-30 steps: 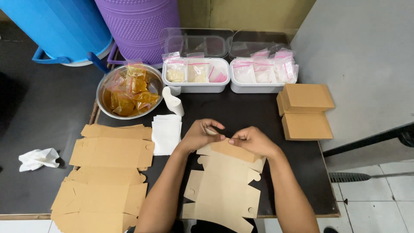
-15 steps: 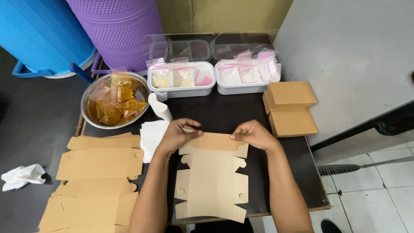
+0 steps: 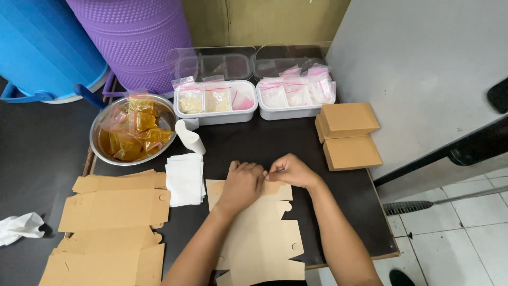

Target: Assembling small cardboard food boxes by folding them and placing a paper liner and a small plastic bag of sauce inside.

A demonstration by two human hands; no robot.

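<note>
A flat brown cardboard box blank lies on the dark table in front of me. My left hand rests palm down on its far edge, fingers pressing the cardboard. My right hand sits right beside it, fingertips pinching the blank's top flap. The two hands touch over the far edge of the blank.
A stack of flat blanks lies at left, white paper sheets beside it. A metal bowl of orange sachets, two white trays of small bags and folded boxes stand behind. Blue and purple drums at back left.
My hands have come together from the blank's two top corners to its middle far edge. The camera view has shifted slightly.
</note>
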